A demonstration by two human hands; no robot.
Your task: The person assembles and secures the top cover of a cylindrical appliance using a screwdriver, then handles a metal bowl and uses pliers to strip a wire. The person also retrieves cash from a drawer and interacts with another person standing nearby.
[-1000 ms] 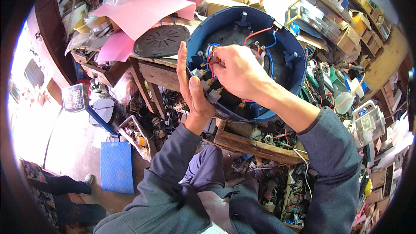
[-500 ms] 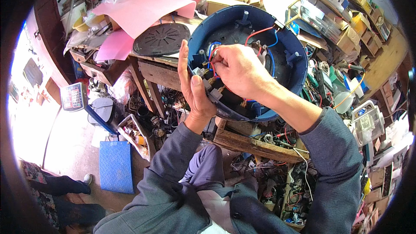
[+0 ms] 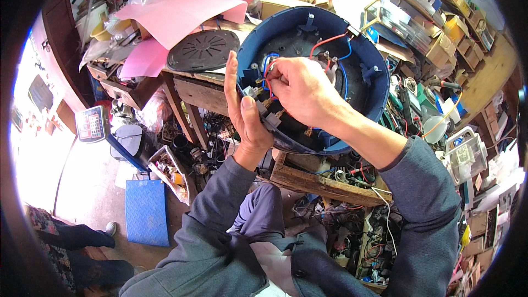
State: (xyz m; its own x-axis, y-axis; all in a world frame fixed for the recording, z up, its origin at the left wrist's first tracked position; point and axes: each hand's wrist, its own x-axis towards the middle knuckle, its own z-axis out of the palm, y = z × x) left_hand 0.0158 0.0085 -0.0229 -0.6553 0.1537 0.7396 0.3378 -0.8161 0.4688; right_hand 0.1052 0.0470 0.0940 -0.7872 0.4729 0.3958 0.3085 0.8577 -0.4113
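Observation:
A round dark-blue plastic housing (image 3: 379, 99) with its open side up lies on the wooden bench, with posts, wiring and a metal part inside. My left hand (image 3: 248, 115) is flat against its near left wall, fingers stretched and thumb by the rim. Reaching in from the right, my right hand (image 3: 305, 91) has thumb and fingers pinched near the left inner wall. A thin red wire (image 3: 267, 75) loops beside those fingertips; what lies between them is hidden. Small connectors (image 3: 272, 119) sit along the wall by my left thumb. Another red wire (image 3: 329, 38) crosses the far side.
Left of the housing lies a black slotted round cover (image 3: 203, 49), beside pink sheets (image 3: 181, 14). Tools and a clear plastic box (image 3: 466, 157) crowd the right. A blue platform scale (image 3: 147, 212) stands on the floor; another person's legs (image 3: 82, 236) show at lower left.
Both hands keep nearly the same place at the housing. The whole view has shifted very slightly.

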